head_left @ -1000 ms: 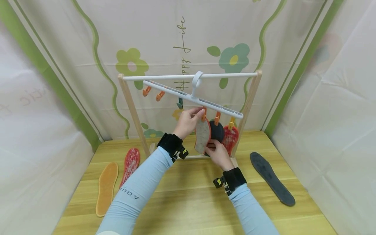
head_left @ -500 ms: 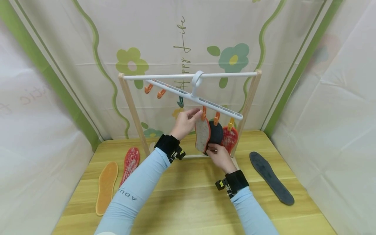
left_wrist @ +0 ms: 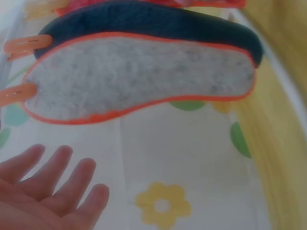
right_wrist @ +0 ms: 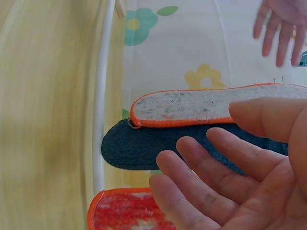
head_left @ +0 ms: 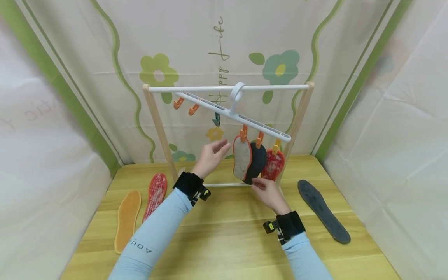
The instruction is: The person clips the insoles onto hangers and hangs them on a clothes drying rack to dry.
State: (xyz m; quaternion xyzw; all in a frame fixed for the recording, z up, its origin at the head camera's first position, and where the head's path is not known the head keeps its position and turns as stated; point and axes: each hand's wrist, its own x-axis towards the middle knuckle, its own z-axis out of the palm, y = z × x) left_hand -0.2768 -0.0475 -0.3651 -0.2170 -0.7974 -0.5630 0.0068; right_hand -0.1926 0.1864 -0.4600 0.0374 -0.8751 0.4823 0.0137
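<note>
A grey insole with an orange edge hangs from an orange clip on the tilted white hanger. Beside it hang a black insole, from another orange clip, and a red mottled insole, from a yellow clip. My left hand is left of the grey insole, fingers extended and holding nothing; the left wrist view shows a gap between its fingers and the insole. My right hand is near the lower ends of the insoles, fingers relaxed, nothing gripped.
A wooden-legged rack with a white bar carries the hanger. Two orange clips and a dark green clip hang bare at left. On the table lie an orange insole, a red insole and a dark insole.
My left hand has let go at the clip and moved left and down. My right hand has come off the grey insole and lowered to the right. The grey insole stays hanging.
</note>
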